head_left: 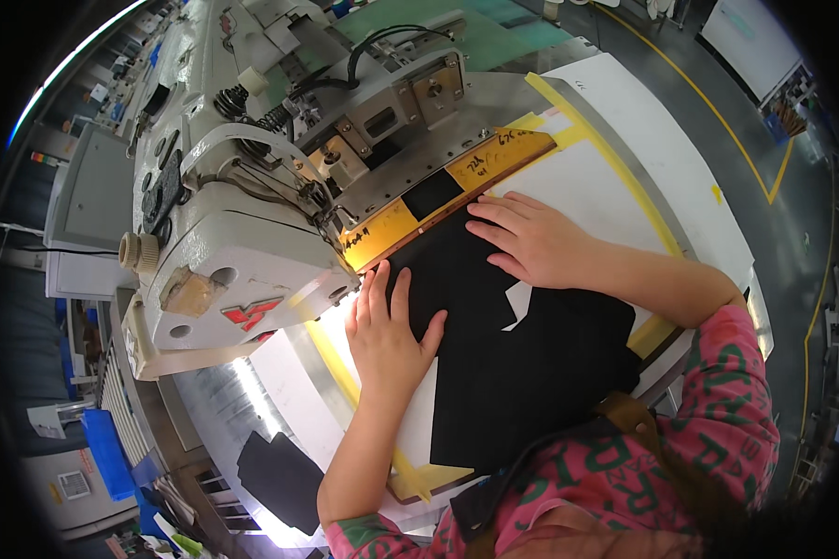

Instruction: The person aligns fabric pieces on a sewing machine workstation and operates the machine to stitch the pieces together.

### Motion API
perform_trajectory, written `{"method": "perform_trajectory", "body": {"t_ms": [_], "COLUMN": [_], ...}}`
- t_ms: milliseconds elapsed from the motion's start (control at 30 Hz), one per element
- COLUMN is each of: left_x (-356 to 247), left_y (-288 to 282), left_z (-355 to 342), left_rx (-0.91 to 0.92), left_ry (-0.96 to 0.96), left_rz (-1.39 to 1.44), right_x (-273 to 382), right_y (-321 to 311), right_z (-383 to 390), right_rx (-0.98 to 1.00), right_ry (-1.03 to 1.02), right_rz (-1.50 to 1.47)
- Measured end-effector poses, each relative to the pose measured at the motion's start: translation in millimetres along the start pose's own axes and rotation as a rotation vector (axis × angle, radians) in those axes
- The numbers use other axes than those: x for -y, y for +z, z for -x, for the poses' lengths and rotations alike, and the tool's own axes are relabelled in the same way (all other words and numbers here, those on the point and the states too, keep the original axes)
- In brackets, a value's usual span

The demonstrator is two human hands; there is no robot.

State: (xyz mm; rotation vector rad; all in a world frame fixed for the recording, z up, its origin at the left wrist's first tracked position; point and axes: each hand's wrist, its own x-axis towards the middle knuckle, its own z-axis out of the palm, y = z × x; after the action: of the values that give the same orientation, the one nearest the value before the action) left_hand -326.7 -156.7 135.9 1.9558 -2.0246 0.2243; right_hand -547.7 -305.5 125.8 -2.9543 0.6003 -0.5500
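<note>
A piece of black fabric [531,382] lies in front of me on the white work surface, its far edge against a yellow template bar [382,235] of a sewing machine [224,261]. My left hand [388,335] rests flat on the fabric's left edge, fingers stretched toward the bar near the needle area. On the right, my right hand [531,240] lies on the fabric with fingers spread, their tips close to the bar. Neither hand grips anything. A dark strip [433,194] shows in a gap of the bar.
Another black fabric piece [280,480] lies at the lower left on the metal table. Yellow tape [615,172] lines the white surface at the right. The machine's metal clamp carriage [419,102] stands beyond the bar. A blue bin [109,454] is at the far left.
</note>
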Motion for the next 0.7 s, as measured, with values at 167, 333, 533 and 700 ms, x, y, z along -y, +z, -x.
{"method": "perform_trajectory", "body": {"t_ms": [167,333,533,700], "left_x": [-0.7,-1.6,0.3,-0.5], "left_y": [-4.0,1.0,2.4,1.5], "left_z": [2.3,2.9,6.1,6.9], "left_rx": [0.021,0.016,-0.008,-0.007], "left_ry": [-0.045,-0.071,-0.049,-0.016], "left_rz": [-0.019,-0.005,0.101,0.056], "right_x": [-6.2,29.4,40.8,41.3], "right_y": [-2.5,3.5,17.1,21.4], "right_z": [-9.8,-29.4,-42.8,-40.3], "right_rx": [0.021,-0.009,0.059,0.032], "right_ry": [-0.016,-0.119,-0.153,-0.148], "right_rz": [-0.125,0.113,-0.023,0.002]}}
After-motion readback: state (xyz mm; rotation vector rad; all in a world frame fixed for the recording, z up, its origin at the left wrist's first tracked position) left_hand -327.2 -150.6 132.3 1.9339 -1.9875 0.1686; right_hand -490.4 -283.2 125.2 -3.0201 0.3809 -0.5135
